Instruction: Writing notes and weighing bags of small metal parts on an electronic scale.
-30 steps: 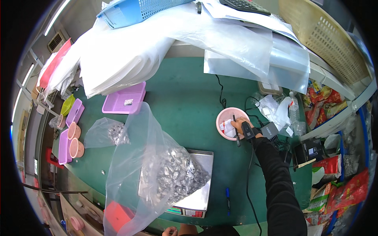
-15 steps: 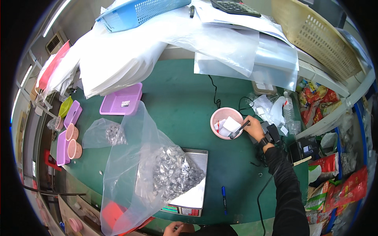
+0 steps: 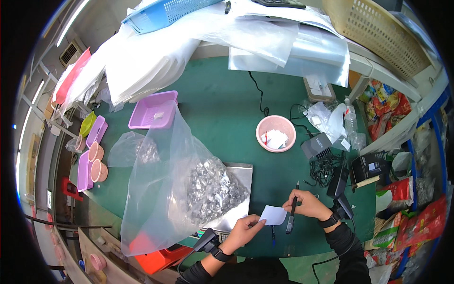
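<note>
A small white paper slip (image 3: 274,216) is pinched at its left edge by my left hand (image 3: 243,231). My right hand (image 3: 307,205) holds a black pen (image 3: 292,216) pointing down, and its fingertips also grip the slip's right corner. Partly hidden under the paper lies a blue pen (image 3: 274,235). To the left, a large clear plastic bag (image 3: 146,203) full of shiny metal pieces (image 3: 213,191) rests on a weighing scale (image 3: 245,173). Beyond my hands stands a pink bowl (image 3: 261,142) with white slips and something red inside.
Black cables (image 3: 325,169) and a dark adapter box (image 3: 316,146) lie at the right, near a plastic bottle (image 3: 350,120). Purple trays (image 3: 137,124) and small pink cups (image 3: 99,171) stand on the left. A red stool (image 3: 158,259) is below the table's edge.
My right hand has come back from the pink bowl with the pen and a paper slip. My left hand has risen from the lower edge and taken hold of the slip.
</note>
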Demonstrator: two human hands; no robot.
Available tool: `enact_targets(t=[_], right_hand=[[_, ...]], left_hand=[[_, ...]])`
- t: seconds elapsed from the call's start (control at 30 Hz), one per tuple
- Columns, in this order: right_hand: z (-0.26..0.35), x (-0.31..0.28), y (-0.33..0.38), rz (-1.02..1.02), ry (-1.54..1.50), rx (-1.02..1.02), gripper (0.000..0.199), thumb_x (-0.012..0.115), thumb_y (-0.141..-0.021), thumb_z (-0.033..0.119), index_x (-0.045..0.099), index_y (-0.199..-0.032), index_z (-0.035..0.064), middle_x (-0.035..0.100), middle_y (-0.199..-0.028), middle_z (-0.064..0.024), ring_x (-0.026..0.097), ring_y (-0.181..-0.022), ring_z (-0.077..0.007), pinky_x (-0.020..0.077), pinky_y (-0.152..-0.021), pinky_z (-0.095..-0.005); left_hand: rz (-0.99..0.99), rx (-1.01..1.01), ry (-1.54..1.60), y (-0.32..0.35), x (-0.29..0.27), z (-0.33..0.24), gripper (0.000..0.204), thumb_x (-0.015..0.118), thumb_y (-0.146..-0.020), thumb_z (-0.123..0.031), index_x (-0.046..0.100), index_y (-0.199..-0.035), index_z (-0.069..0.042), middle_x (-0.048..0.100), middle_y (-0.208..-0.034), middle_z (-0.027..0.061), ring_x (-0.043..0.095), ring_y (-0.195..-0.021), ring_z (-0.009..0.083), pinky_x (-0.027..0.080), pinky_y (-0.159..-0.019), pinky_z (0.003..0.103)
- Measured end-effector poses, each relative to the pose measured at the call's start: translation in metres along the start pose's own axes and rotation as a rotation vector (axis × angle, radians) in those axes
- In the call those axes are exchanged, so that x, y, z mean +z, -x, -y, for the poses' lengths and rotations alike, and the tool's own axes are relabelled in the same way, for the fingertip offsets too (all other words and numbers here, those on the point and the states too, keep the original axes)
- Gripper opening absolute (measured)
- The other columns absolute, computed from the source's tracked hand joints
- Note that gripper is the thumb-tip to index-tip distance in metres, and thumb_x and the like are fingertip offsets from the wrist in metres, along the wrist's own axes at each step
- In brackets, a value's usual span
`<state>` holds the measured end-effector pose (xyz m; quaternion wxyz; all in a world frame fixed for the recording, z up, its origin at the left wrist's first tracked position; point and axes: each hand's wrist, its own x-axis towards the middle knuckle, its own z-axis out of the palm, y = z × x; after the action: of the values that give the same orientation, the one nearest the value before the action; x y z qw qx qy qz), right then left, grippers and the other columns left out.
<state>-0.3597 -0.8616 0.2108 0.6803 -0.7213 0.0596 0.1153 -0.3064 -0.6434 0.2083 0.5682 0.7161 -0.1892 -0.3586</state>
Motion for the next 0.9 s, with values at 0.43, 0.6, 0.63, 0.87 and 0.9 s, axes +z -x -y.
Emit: enact_targets(t=[0.43,0.6,0.63,0.87,0.9], right_hand=[[-0.051,0.013,0.035,-0.469,-0.180,0.020,0.012,0.043,-0.078,0.012,0.040,-0.083,0.0013,0.057,-0.065,-0.0085,0.046,-0.052,-0.0089,0.0369,-0.049,-0.0195],[-0.124,0.004,0.036,-0.488,0.149,0.342,0.023,0.047,-0.072,0.014,0.042,-0.088,-0.0026,0.058,-0.065,-0.0100,0.055,-0.064,-0.0161,0.0411,-0.057,-0.0269],[-0.137,0.000,0.031,-0.516,0.211,0.381,0.028,0.050,-0.069,0.016,0.043,-0.089,-0.0027,0.058,-0.066,-0.0106,0.056,-0.069,-0.0222,0.0414,-0.062,-0.0304],[-0.163,-0.010,-0.007,-0.716,0.518,0.391,0.026,0.051,-0.070,0.015,0.043,-0.090,0.0005,0.058,-0.066,-0.0113,0.056,-0.065,-0.0256,0.0420,-0.059,-0.0325],[-0.157,-0.006,-0.006,-0.705,0.516,0.331,0.026,0.051,-0.070,0.015,0.043,-0.090,0.0005,0.058,-0.066,-0.0113,0.056,-0.065,-0.0256,0.0420,-0.059,-0.0325]], left_hand=[[-0.201,-0.146,0.289,0.031,0.004,0.025,0.015,0.053,-0.076,-0.009,0.057,-0.067,0.003,0.057,-0.063,0.0042,0.049,-0.057,0.0059,0.037,-0.054,0.017],[-0.251,-0.143,0.261,0.049,0.003,0.041,0.015,0.055,-0.075,-0.011,0.058,-0.068,0.002,0.057,-0.062,0.0029,0.046,-0.053,0.0034,0.034,-0.049,0.016],[-0.236,-0.212,0.222,0.054,0.001,0.045,0.015,0.055,-0.075,-0.011,0.059,-0.069,0.002,0.058,-0.062,0.0034,0.048,-0.055,0.0046,0.037,-0.051,0.016],[-0.277,-0.205,0.231,0.079,-0.001,0.064,0.014,0.055,-0.075,-0.010,0.059,-0.068,0.002,0.058,-0.063,0.0045,0.051,-0.057,0.0064,0.038,-0.053,0.018],[-0.283,-0.209,0.231,0.081,-0.001,0.065,0.014,0.055,-0.075,-0.010,0.059,-0.068,0.002,0.058,-0.063,0.0045,0.051,-0.057,0.0064,0.038,-0.053,0.018]])
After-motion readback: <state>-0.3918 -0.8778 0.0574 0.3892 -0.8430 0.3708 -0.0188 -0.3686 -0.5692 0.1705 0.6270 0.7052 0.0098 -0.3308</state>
